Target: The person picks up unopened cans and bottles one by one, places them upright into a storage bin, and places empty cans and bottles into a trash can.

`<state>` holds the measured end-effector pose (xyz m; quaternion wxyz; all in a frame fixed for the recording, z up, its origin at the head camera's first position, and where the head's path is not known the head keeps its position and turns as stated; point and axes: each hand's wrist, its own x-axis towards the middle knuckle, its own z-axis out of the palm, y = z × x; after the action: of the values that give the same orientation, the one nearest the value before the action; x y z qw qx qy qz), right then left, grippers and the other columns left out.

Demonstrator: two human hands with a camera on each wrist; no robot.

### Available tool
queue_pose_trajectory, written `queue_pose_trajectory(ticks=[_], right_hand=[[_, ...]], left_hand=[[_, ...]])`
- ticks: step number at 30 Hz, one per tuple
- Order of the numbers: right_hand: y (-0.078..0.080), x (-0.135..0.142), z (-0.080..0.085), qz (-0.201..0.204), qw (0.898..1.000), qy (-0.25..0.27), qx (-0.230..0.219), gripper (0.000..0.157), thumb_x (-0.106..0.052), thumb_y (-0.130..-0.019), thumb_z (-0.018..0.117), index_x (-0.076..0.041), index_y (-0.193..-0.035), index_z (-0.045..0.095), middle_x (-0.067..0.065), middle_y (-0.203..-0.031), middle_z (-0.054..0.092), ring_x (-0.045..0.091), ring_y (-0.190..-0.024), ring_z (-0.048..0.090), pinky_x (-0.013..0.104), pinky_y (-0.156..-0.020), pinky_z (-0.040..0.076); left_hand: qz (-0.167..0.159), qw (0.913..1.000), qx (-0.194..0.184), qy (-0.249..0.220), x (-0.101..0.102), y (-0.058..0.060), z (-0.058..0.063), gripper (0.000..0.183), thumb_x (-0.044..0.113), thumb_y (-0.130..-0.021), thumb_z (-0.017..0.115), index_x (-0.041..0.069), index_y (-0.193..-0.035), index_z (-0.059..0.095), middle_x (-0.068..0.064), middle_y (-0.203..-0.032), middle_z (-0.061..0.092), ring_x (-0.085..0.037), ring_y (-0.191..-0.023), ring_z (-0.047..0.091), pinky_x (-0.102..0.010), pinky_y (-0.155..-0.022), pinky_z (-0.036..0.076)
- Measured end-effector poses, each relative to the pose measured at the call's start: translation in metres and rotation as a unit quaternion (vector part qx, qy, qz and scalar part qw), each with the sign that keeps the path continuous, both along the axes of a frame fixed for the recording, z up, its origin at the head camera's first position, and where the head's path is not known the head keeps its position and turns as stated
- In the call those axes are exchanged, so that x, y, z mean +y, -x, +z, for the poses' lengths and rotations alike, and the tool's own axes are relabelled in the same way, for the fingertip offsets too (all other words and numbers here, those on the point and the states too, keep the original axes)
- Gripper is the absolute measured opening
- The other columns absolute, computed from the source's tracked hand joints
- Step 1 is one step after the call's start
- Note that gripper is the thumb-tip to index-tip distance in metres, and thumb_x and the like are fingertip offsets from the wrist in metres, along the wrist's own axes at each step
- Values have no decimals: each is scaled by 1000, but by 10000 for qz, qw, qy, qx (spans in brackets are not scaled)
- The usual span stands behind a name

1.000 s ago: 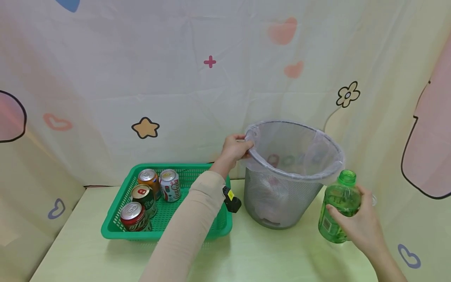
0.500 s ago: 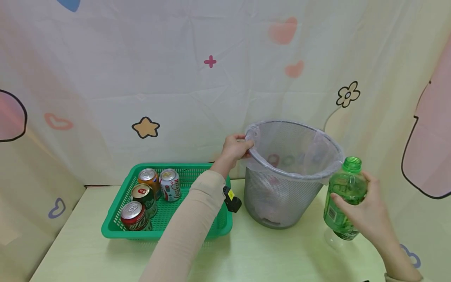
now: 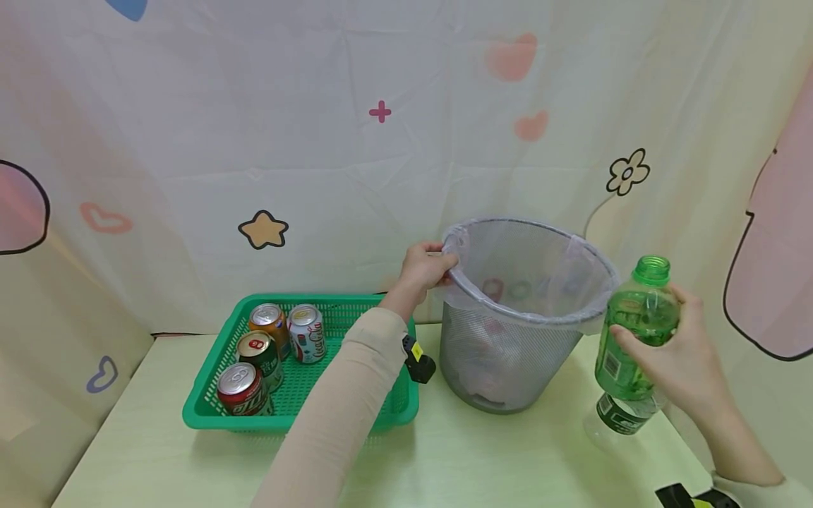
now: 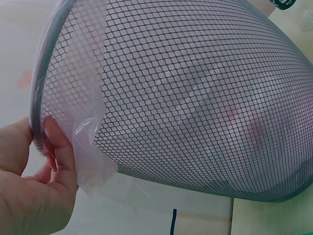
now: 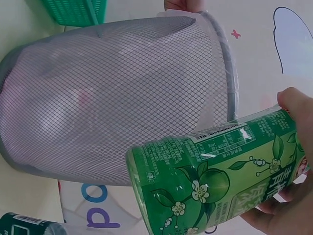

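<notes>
My left hand (image 3: 424, 267) pinches the left rim of a grey mesh waste bin (image 3: 502, 360), with thumb and fingers over the edge of its thin plastic liner (image 4: 90, 132). The bin stands tilted toward the right. My right hand (image 3: 673, 346) grips a green plastic drink bottle (image 3: 638, 331) around its body, upright and uncapped, right beside the bin's right rim. In the right wrist view the bottle's printed label (image 5: 210, 181) shows, and its base points toward the bin's side. Behind and below it a clear bottle with a dark green label (image 3: 619, 416) stands on the table.
A green plastic basket (image 3: 406, 416) sits at the left with several drink cans, among them a white Coca-Cola can (image 3: 306, 335) and a dark red can (image 3: 243, 391). A patterned curtain (image 3: 330, 141) hangs close behind everything and along the right side.
My right hand has lifted the green bottle up and to the right, uncovering the clear bottle behind it. My left hand and the bin have stayed in place.
</notes>
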<state>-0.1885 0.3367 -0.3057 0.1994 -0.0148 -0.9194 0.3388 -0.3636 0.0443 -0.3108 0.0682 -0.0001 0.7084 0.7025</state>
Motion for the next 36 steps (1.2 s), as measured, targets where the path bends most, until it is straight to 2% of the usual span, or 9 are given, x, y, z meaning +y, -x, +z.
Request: queue_pose_trajectory(ticks=[4,9,16,26,31,36], right_hand=[[4,2,7,-8,10000,-53,79,89,-33,-84,65,-18,-145,2,31,-118,44,48,-97,49,55,-63,45],[9,1,16,27,9994,-128,316,88,-29,-84,66,-15,-145,5,27,-116,45,40,-94,50,44,-62,46],[13,2,28,-84,9991,-193,358,87,-32,-83,66,-18,-145,6,31,-116,45,48,-95,49,56,-62,45],[26,11,47,-43,9989,-281,383,85,-33,-84,65,-25,-144,5,25,-118,44,37,-94,48,44,-62,43],[35,15,56,-54,9989,-211,414,83,-33,-84,64,-29,-143,6,22,-121,42,32,-94,46,50,-68,43],[40,17,60,-157,9993,-121,323,83,-36,-85,62,-32,-143,3,25,-124,39,40,-101,44,56,-71,39]], left_hand=[[17,10000,19,1,0,1,-1,44,9,-82,62,5,-125,51,-10,-95,61,-11,-63,58,-20,-56,52],[1,10000,31,37,0,1,-3,45,10,-83,61,5,-126,51,-9,-95,62,-11,-63,58,-20,-57,52],[-5,10000,25,94,-1,-2,-1,44,12,-83,62,6,-126,51,-9,-96,62,-12,-63,58,-21,-59,53],[-12,10000,39,19,0,1,-1,45,11,-82,62,5,-126,51,-9,-93,61,-11,-64,59,-21,-58,53],[4,10000,33,-48,0,3,-1,45,9,-82,62,5,-125,51,-9,-92,61,-11,-64,59,-19,-56,52],[20,10000,35,-20,0,2,0,44,9,-82,62,5,-125,51,-10,-93,62,-12,-64,58,-23,-60,54]])
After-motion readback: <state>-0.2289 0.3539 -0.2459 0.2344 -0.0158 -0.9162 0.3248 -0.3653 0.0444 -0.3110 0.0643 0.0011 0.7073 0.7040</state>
